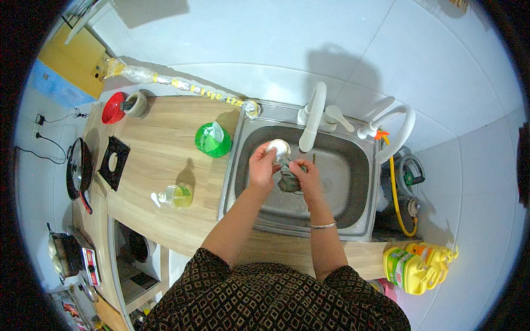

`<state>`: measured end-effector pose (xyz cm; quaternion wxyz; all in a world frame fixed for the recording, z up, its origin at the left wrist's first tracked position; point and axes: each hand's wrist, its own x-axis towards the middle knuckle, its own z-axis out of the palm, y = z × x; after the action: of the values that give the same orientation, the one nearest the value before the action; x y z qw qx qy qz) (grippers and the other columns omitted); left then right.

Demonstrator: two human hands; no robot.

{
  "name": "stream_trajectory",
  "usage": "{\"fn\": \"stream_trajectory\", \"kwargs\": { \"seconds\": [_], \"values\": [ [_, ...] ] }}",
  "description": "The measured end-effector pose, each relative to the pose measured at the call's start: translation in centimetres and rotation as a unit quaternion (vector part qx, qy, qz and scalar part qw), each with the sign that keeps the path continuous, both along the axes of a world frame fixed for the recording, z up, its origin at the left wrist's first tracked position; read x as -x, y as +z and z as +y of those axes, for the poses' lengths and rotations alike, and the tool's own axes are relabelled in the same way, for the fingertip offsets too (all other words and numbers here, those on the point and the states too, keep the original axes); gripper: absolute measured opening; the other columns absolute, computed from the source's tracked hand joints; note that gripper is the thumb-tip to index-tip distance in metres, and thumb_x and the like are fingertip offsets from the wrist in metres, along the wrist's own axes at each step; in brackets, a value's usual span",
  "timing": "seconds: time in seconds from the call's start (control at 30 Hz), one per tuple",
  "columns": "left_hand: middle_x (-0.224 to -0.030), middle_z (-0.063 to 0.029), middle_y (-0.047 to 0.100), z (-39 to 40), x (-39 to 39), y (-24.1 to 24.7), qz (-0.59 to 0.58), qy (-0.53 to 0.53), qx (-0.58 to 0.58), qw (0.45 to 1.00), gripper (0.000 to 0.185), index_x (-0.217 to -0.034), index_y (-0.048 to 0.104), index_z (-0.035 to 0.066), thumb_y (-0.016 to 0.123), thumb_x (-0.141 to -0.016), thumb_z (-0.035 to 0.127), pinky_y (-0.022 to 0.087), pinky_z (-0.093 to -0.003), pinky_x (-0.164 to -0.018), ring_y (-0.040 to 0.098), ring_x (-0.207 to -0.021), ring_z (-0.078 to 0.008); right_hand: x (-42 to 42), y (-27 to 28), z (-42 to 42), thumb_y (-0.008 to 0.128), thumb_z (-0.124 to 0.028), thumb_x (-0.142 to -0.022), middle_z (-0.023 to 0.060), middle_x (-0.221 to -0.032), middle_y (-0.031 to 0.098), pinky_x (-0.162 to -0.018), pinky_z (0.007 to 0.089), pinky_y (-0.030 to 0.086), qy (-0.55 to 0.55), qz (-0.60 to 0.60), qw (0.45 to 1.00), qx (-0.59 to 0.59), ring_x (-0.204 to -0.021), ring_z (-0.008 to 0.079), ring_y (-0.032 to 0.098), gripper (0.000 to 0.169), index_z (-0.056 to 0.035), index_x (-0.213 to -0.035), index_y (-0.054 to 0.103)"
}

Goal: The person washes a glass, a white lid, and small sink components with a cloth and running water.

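Over the stainless-steel sink [348, 182], my left hand [261, 167] grips a small white round thing [278, 145], perhaps a lid or shallow dish. My right hand [305, 178] pinches a dark greyish-green crumpled piece [288, 182], which looks like a wet cloth or thin bag. That piece hangs between my two hands and touches the lower edge of the round thing. Just beyond my hands, a white curved faucet [316, 111] points down into the basin. Part of the round thing is hidden by my left thumb and fingers.
On the wooden counter [157, 136] stand a green plastic container [213, 140], a pump bottle [176, 196] of yellow-green liquid, a stone mortar [138, 104] and a red bowl [112, 108]. A second faucet [408, 120] and a gas cylinder [408, 173] are at right, near yellow jugs [408, 271].
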<state>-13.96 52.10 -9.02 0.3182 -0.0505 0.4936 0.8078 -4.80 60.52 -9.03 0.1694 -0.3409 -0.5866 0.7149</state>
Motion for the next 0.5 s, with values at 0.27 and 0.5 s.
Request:
{"fn": "stream_trajectory", "kwargs": {
  "seconds": [0.27,0.5],
  "values": [
    [-0.086,-0.0109,0.058,0.0,0.5,-0.4,0.021,-0.04,0.048,0.998,0.006,-0.084,0.05,0.005,0.05,-0.082,0.01,0.054,-0.0349,-0.058,0.059,-0.073,-0.0197,-0.6,-0.6,2.5,0.057,-0.016,-0.08,-0.0022,-0.073,0.052,-0.061,0.0203,0.039,-0.011,0.02,0.995,-0.102,-0.066,0.0063,0.047,0.013,-0.0038,-0.082,0.054],
    [-0.088,-0.0113,0.056,0.6,-0.5,0.8,-0.023,-0.058,-0.013,0.998,0.009,-0.088,0.039,0.007,0.045,-0.082,0.009,0.053,-0.0386,-0.062,0.059,-0.075,-0.0245,-0.9,0.3,2.1,0.058,-0.016,-0.079,0.002,-0.073,0.056,-0.059,0.0234,0.042,-0.081,0.011,0.989,-0.123,-0.064,0.0096,0.05,0.015,-0.0015,-0.082,0.055]
  ]
}}
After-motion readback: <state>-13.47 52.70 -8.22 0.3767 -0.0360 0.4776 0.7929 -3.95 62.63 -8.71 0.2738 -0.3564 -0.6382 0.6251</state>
